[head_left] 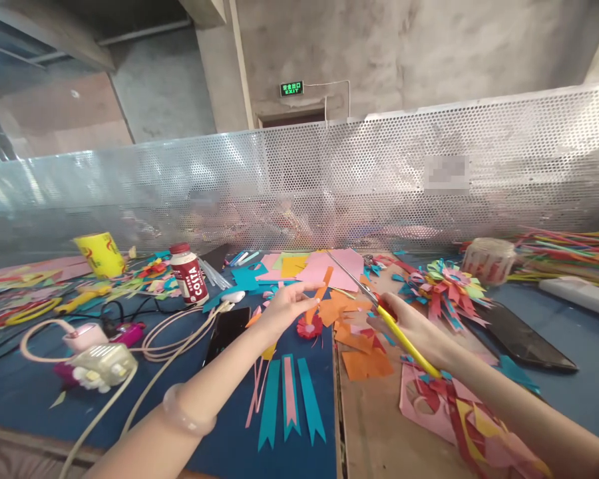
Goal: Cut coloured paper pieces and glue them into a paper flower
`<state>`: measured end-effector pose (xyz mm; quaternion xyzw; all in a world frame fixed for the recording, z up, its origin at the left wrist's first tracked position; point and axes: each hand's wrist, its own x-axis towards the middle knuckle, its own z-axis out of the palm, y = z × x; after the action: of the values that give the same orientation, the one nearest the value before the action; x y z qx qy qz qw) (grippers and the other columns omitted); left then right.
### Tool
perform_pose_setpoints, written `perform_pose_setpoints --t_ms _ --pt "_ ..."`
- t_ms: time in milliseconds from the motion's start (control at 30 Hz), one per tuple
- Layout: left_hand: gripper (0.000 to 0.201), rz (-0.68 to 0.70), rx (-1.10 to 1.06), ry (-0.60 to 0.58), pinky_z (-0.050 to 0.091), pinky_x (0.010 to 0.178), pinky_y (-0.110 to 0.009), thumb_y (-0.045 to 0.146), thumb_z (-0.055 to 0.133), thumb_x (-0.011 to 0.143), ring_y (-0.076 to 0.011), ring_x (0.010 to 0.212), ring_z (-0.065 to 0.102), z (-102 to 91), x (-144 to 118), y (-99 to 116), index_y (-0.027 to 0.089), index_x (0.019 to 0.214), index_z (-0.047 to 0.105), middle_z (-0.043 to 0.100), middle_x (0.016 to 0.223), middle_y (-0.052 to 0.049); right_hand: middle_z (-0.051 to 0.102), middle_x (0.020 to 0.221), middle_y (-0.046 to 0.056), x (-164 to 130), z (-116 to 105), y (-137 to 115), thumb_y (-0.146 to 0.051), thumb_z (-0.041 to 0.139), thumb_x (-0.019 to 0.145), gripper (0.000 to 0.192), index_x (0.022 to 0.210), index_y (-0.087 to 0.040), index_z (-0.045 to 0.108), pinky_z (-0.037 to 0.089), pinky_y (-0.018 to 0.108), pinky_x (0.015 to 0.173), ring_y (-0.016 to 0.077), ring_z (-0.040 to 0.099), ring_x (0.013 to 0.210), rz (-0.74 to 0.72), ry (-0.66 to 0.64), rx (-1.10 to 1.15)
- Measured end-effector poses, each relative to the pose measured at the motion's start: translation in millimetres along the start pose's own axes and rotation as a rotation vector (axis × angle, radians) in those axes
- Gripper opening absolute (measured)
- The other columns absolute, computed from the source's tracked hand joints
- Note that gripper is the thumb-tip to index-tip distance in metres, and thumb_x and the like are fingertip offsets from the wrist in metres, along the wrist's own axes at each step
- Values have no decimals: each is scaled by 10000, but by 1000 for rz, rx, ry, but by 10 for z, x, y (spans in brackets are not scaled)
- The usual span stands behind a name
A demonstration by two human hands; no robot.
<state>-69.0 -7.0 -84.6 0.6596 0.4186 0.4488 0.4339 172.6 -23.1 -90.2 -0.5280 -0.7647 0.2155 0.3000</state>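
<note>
Blue table covering [20, 392] fills the lower half of the frame, broken at centre by a bare brown board [374, 432] littered with offcuts. Perforated metal screen [429, 179] runs across the middle of the frame behind it. At centre, a pile of pink and yellow paper sheets [324, 266] lies beyond both hands. Right hand [409, 326], right of centre, is closed round yellow-handled scissors [379, 309], whose blades point up and left and appear parted. Left hand [284, 306], at centre, has fingers extended and pinches the lower end of an orange paper strip [322, 289], which rises toward the blade tips. Whether blade and strip touch cannot be told. A small red paper flower [310, 326] lies just below the strip. Left of centre stands a Costa bottle [190, 274].

Assessment: the cut would go best with the strip held taut, fingers well clear of the blades, and paper fed deep into the blades.
</note>
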Motion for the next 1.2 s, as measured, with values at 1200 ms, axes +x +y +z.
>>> perform_pose_setpoints --t_ms 1200 --pt "479 72 13 -55 394 659 -263 223 678 660 -95 614 481 -137 -54 170 222 1127 572 526 617 41 410 577 -31 43 -269 85 -243 435 741 147 617 -165 443 262 219 475 95 359 539 -140 -431 -66"
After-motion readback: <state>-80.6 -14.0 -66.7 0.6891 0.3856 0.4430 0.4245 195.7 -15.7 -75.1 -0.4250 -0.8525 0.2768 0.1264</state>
